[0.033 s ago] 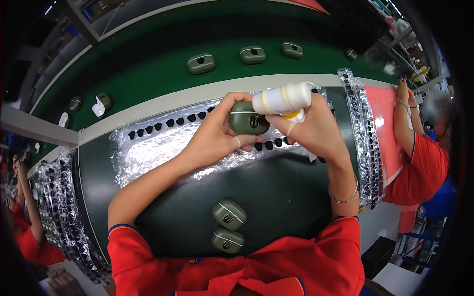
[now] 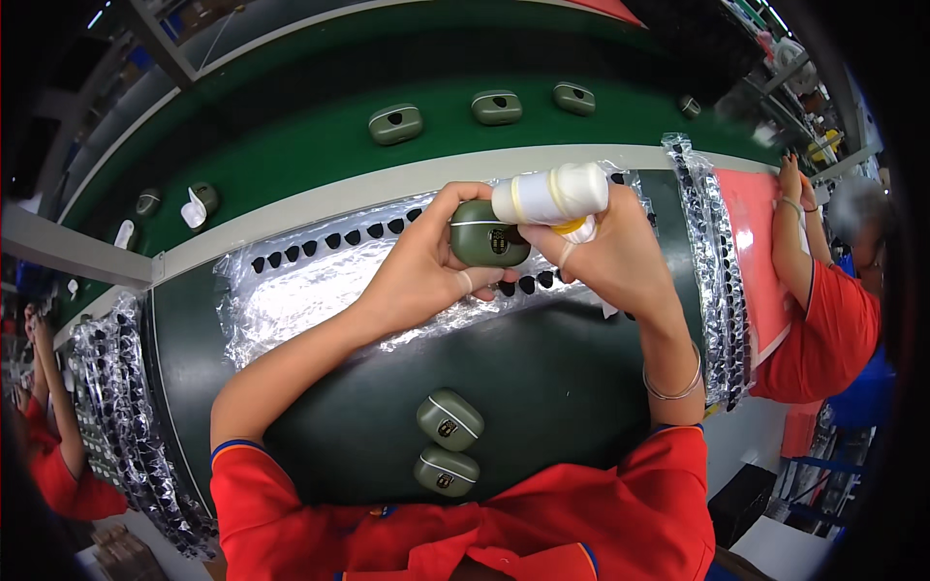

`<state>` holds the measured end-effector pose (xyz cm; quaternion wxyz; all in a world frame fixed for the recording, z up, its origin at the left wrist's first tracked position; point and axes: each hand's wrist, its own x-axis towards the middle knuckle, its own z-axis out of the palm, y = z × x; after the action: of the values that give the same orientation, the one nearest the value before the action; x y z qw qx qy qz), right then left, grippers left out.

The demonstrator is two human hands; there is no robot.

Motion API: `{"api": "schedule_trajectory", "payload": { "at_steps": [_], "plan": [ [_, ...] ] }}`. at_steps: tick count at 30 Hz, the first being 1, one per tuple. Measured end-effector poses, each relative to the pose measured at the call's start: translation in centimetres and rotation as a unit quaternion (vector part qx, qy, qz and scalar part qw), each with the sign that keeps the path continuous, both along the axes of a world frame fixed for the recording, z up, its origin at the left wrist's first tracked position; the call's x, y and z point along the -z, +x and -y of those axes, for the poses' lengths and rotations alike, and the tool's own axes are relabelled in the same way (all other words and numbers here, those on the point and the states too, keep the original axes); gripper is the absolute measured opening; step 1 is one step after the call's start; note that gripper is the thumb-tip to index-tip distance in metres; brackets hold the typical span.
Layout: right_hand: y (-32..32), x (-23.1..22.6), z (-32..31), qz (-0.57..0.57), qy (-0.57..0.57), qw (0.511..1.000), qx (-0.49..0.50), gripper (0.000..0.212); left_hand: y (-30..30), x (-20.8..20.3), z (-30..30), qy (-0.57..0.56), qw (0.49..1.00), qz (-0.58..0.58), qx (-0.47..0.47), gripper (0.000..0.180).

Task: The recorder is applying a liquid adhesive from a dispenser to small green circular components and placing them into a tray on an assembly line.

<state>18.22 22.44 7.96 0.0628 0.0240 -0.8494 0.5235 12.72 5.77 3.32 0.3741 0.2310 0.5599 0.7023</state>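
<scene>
My left hand (image 2: 418,278) is closed around an olive-green rounded case (image 2: 475,244), much like an earbud case, with a white seam line and a small dark panel on its front. A white bottle with yellowish bands (image 2: 542,197) lies nearly level across my right hand (image 2: 620,247), whose fingers are wrapped round it. The bottle's left end comes up to the case's upper right edge. My right thumb reaches the case's right side. Closer to my body, two similar green cases (image 2: 449,422) rest on the dark tabletop (image 2: 562,387).
Beneath my hands lies a clear plastic sheet (image 2: 291,300) bearing rows of small black pieces. Similar strips (image 2: 714,281) hang over the right edge, others (image 2: 126,407) on the left. Several green cases (image 2: 395,124) sit on the green conveyor belt (image 2: 310,145). Co-workers in red (image 2: 823,329) flank me.
The white bottle and my right hand have shifted very slightly left. Everything else looks the same.
</scene>
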Motion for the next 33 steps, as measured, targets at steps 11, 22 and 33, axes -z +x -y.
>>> {"api": "schedule_trajectory", "payload": {
  "at_steps": [11,22,33],
  "plan": [
    [0.7,-0.4,1.7,0.004,-0.110,0.994,0.010,0.024,0.8,-0.5,0.2,0.064,0.997,-0.023,-0.026,0.053],
    [0.8,1.1,1.1,-0.089,0.060,0.994,-0.011,0.044,0.6,-1.0,0.3,0.047,0.999,-0.010,-0.025,0.046],
    [0.9,0.9,1.8,-0.109,0.148,0.981,-0.056,0.034,-0.6,0.5,1.1,0.051,0.998,-0.024,-0.027,0.044]
  ]
}}
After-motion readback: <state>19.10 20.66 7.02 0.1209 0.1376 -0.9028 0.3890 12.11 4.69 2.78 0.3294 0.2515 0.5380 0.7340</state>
